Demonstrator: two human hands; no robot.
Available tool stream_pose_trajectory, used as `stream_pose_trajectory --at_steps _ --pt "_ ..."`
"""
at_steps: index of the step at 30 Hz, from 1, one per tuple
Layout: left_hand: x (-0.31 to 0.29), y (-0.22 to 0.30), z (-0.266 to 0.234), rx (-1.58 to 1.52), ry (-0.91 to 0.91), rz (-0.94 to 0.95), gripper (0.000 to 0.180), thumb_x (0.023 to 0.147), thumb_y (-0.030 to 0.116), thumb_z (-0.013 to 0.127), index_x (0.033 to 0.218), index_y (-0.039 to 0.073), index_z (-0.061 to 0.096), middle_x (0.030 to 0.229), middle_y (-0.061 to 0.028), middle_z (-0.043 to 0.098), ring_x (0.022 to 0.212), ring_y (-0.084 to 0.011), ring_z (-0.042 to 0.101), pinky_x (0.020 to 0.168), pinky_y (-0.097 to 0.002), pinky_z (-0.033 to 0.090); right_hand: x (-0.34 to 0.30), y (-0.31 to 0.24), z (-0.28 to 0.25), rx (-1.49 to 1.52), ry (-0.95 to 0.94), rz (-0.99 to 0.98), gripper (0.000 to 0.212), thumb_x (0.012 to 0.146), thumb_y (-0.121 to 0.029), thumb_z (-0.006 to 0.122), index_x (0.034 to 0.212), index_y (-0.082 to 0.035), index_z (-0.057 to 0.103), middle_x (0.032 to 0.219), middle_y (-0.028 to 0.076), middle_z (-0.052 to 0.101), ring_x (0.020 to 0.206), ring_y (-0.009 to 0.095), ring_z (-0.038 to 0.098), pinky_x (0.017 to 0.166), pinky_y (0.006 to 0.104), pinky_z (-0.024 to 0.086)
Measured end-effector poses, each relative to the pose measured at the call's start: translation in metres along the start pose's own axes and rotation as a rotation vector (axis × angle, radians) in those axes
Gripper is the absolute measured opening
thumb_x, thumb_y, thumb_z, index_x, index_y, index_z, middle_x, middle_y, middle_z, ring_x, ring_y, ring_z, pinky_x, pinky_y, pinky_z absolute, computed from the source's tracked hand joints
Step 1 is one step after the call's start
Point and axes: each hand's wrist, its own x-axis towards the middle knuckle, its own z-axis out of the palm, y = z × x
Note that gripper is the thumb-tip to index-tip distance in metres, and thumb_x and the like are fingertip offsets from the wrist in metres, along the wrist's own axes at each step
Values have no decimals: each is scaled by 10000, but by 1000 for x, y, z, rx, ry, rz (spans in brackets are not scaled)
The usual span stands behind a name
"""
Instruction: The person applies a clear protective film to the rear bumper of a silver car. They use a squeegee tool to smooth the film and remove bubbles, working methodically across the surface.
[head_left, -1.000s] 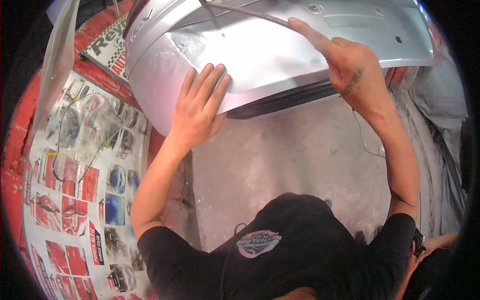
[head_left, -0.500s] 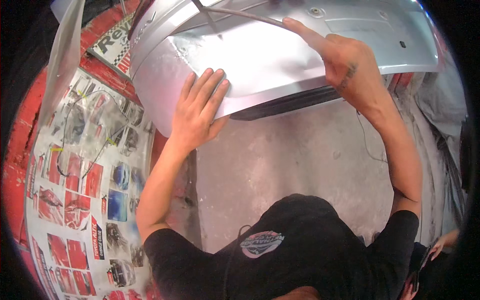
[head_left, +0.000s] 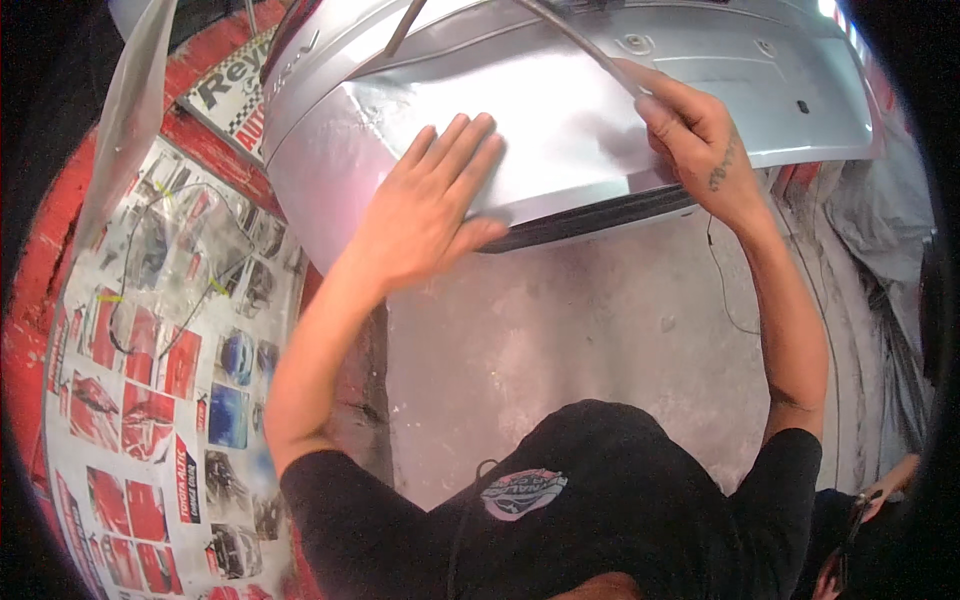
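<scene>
A silver car body panel (head_left: pixel 560 150), curved and shiny, spans the upper part of the view, with a rough, creased patch (head_left: pixel 370 110) toward its left. My left hand (head_left: pixel 430 205) lies flat over the panel's near edge, fingers stretched out just right of that patch; it holds nothing. My right hand (head_left: pixel 700 150) is closed around the end of a hammer-like metal tool (head_left: pixel 575 38) with a long thin handle. Part of the tool runs out past the top edge; a dark arm of its head (head_left: pixel 403 28) points down toward the panel.
Below the panel runs a dark strip (head_left: pixel 600 215) above the grey floor (head_left: pixel 560 320). A printed banner with car pictures (head_left: pixel 150 400) covers the left side. Grey sheeting (head_left: pixel 880 230) and a thin cable (head_left: pixel 722 270) are at right. Another person's hand (head_left: pixel 885 490) shows at lower right.
My left hand has slid right and slightly up along the panel. My right hand has turned and dropped slightly, and the tool's head has swung up, partly out of view.
</scene>
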Motion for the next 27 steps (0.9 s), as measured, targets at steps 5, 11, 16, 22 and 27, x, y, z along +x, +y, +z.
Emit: stream_pose_trajectory --at_steps 5,11,16,22,27 --pt "48 -36 0 48 -42 93 736 1070 428 496 1622 -8 279 1708 -184 268 1581 -354 251 1304 -493 206 -3 -4 -1 138 -20 81 437 1030 -254 583 1435 -114 666 721 -38 485 651 80 476 576 265 376" --pt "6 -60 -32 256 -178 45 833 1047 581 432 1625 0 283 1714 -155 271 1589 -320 242 1313 -500 186 -5 4 1 108 67 -32 443 1036 -262 581 1433 -83 662 693 -46 449 594 73 436 520 267 338" --pt "-15 -64 -53 272 -155 33 819 1009 558 538 1560 -32 396 1663 -146 382 1555 -313 326 1289 -512 246 -6 -1 0 160 54 -14 447 1046 -242 575 1444 -49 640 672 -57 428 575 59 399 502 257 308" --pt "7 -53 -32 255 -168 31 924 996 644 474 1596 -39 315 1685 -223 292 1569 -375 274 1301 -498 218 -8 4 2 195 51 55 460 1063 -221 572 1488 -45 596 682 -71 397 568 35 365 490 227 284" --pt "21 -52 -22 220 -130 90 968 986 675 448 1623 -30 260 1705 -221 250 1581 -379 240 1308 -479 210 -6 10 4 168 54 20 464 1070 -238 580 1496 -53 591 683 -75 393 566 32 358 488 226 283"
